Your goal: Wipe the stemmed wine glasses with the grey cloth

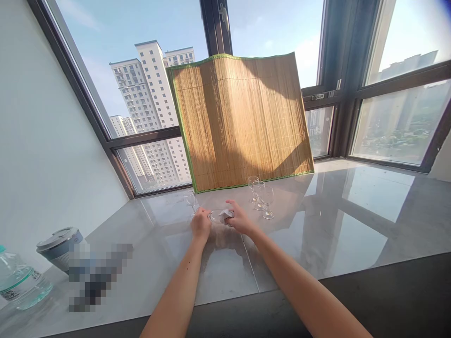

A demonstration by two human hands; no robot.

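Observation:
My left hand (201, 225) is closed around the narrow end of a clear stemmed glass (216, 215), which lies tilted sideways between my hands. My right hand (239, 219) pinches a crumpled white tissue (225, 214) against the other end of this glass; its index finger sticks out. Just behind my left hand stands another stemmed glass (190, 199), partly hidden by it. To the right of my right hand, three clear stemmed glasses stand upright in a slanting row: a far one (252, 188), a middle one (260, 195) and a near one (268, 204).
A bamboo mat (243, 122) with green edging leans against the window behind the glasses. The glossy grey tiled sill (299, 234) has a front edge close to me. At left are a lidded cup (61, 246), a water bottle (24, 281) and a pixelated dark item (98, 277).

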